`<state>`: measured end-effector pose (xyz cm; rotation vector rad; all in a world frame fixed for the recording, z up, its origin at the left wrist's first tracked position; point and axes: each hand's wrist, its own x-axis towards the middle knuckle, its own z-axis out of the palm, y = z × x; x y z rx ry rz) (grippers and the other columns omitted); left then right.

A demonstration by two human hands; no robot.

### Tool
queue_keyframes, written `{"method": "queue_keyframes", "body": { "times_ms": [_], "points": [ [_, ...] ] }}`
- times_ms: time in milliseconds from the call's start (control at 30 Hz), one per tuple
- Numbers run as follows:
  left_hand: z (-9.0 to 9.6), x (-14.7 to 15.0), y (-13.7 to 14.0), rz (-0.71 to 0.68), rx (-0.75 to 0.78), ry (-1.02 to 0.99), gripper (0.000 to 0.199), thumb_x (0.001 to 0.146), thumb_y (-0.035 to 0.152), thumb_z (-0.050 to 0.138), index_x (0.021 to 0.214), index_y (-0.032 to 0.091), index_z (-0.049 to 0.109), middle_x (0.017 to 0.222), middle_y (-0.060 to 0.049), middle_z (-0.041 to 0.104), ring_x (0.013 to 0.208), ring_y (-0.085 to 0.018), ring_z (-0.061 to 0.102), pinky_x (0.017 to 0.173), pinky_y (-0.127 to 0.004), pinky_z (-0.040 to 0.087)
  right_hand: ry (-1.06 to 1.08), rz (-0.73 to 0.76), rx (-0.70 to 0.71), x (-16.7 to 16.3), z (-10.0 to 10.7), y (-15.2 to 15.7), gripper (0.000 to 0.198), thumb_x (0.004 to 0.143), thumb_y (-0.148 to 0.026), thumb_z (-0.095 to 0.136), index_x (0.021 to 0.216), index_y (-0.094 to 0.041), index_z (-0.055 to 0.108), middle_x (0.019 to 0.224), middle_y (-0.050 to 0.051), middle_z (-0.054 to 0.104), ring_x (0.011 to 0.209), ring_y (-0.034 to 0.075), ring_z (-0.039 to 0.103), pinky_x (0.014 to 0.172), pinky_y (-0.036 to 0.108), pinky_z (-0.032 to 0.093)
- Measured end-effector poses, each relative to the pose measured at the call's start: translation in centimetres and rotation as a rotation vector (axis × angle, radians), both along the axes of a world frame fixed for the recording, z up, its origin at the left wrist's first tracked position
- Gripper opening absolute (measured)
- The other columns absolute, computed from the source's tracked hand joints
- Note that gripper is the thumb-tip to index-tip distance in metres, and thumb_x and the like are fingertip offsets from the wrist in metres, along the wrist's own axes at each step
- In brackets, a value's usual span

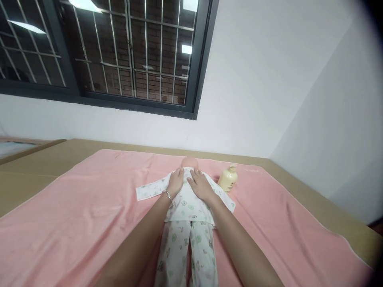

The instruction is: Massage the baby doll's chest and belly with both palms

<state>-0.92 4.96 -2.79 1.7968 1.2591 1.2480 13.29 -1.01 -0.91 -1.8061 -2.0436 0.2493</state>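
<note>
A doll lies on its back on a pink blanket (98, 191), with its round, bare head (190, 162) at the far end. It wears a white long-sleeved top (188, 209) and matching trousers (176, 243) with a small animal and leaf print. My left hand (176, 181) rests flat on the left side of the chest, a bracelet (168, 197) around its wrist. Opposite it, my right hand (201, 184) lies on the chest with the fingers a little apart. Both sleeves stretch out sideways. Nothing shows in either hand.
Close to the right sleeve, a pale yellow pump bottle (228, 179) stands slightly tilted on the blanket. A tan tabletop (317, 201) borders the blanket. Behind is a white wall (239, 99) with a dark-framed, barred window (131, 52).
</note>
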Motion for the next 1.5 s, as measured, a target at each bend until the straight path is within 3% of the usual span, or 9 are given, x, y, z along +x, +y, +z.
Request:
{"method": "queue_keyframes", "body": {
  "times_ms": [200, 367, 500, 667, 933, 1133, 1233, 1333, 1500],
  "points": [
    [0.0, 0.4, -0.4, 0.005, 0.066, 0.186, 0.028, 0.094, 0.033, 0.042, 0.101, 0.023, 0.067, 0.119, -0.011, 0.069, 0.122, -0.026, 0.056, 0.111, -0.041, 0.03, 0.009, -0.135, -0.011, 0.2, -0.7, 0.4, 0.072, 0.101, -0.056, 0.021, 0.152, -0.007, 0.029, 0.159, 0.02, 0.026, 0.15, 0.028, 0.017, 0.119, 0.043, 0.013],
    [0.4, 0.6, -1.1, 0.012, 0.062, 0.379, 0.036, 0.094, 0.029, 0.04, 0.119, 0.015, 0.061, 0.138, -0.02, 0.056, 0.136, -0.032, 0.043, 0.115, -0.047, 0.022, -0.03, -0.156, -0.016, -0.3, 0.0, -0.3, 0.068, 0.102, -0.051, 0.02, 0.152, -0.007, 0.031, 0.157, 0.022, 0.03, 0.148, 0.032, 0.023, 0.117, 0.045, 0.016],
    [1.4, 1.0, -2.1, -0.032, 0.079, 0.476, 0.036, 0.088, 0.021, 0.045, 0.119, 0.011, 0.062, 0.132, -0.024, 0.059, 0.13, -0.035, 0.049, 0.112, -0.047, 0.027, -0.064, -0.144, -0.024, -0.6, 1.2, -1.4, 0.063, 0.101, -0.046, 0.026, 0.15, -0.007, 0.034, 0.152, 0.023, 0.038, 0.143, 0.034, 0.032, 0.112, 0.043, 0.025],
    [1.6, 1.0, -1.7, -0.068, 0.155, 0.433, 0.038, 0.088, 0.021, 0.042, 0.116, 0.013, 0.066, 0.128, -0.019, 0.064, 0.124, -0.032, 0.055, 0.109, -0.042, 0.034, 0.024, -0.043, 0.065, -0.4, 1.5, -1.4, 0.046, 0.1, -0.035, 0.029, 0.132, -0.019, 0.058, 0.141, 0.013, 0.054, 0.129, 0.026, 0.05, 0.104, 0.035, 0.036],
    [0.7, -0.7, -0.1, -0.068, 0.104, 0.463, 0.046, 0.097, 0.039, 0.038, 0.127, 0.014, 0.06, 0.137, -0.013, 0.06, 0.128, -0.029, 0.052, 0.111, -0.04, 0.034, 0.109, -0.163, 0.008, 3.0, -1.0, 1.1, 0.054, 0.104, -0.039, 0.018, 0.146, -0.017, 0.044, 0.157, 0.009, 0.036, 0.147, 0.024, 0.025, 0.119, 0.05, 0.005],
    [3.1, -0.5, -1.8, -0.049, 0.053, 0.732, 0.041, 0.098, 0.028, 0.033, 0.124, 0.01, 0.059, 0.131, -0.019, 0.061, 0.122, -0.029, 0.056, 0.104, -0.041, 0.04, -0.044, -0.155, -0.034, 2.1, 1.0, -0.3, 0.05, 0.103, -0.032, 0.024, 0.139, -0.01, 0.05, 0.15, 0.02, 0.042, 0.142, 0.03, 0.034, 0.114, 0.047, 0.023],
    [4.3, -0.2, -2.9, -0.075, 0.053, 0.748, 0.035, 0.096, 0.02, 0.036, 0.116, 0.01, 0.062, 0.121, -0.02, 0.066, 0.113, -0.029, 0.062, 0.097, -0.039, 0.045, -0.084, 0.023, -0.014, 0.4, 2.2, -1.6, 0.049, 0.102, -0.032, 0.029, 0.143, -0.011, 0.046, 0.155, 0.019, 0.035, 0.145, 0.032, 0.029, 0.115, 0.049, 0.022],
    [4.8, 0.1, -3.3, -0.143, 0.129, 0.603, 0.034, 0.094, 0.014, 0.035, 0.112, 0.014, 0.064, 0.12, -0.015, 0.068, 0.111, -0.023, 0.064, 0.096, -0.032, 0.046, -0.045, 0.19, -0.014, -0.8, 2.5, -2.3, 0.052, 0.102, -0.032, 0.029, 0.15, -0.015, 0.038, 0.16, 0.014, 0.027, 0.149, 0.031, 0.02, 0.118, 0.049, 0.018],
    [3.2, 0.0, -2.0, -0.171, 0.144, 0.635, 0.039, 0.097, 0.022, 0.035, 0.125, 0.014, 0.06, 0.139, -0.015, 0.058, 0.131, -0.024, 0.052, 0.109, -0.036, 0.038, 0.062, 0.049, 0.019, 0.0, 0.9, -0.8, 0.054, 0.103, -0.038, 0.025, 0.151, -0.013, 0.036, 0.16, 0.014, 0.028, 0.149, 0.029, 0.021, 0.118, 0.05, 0.019]
  ]
}}
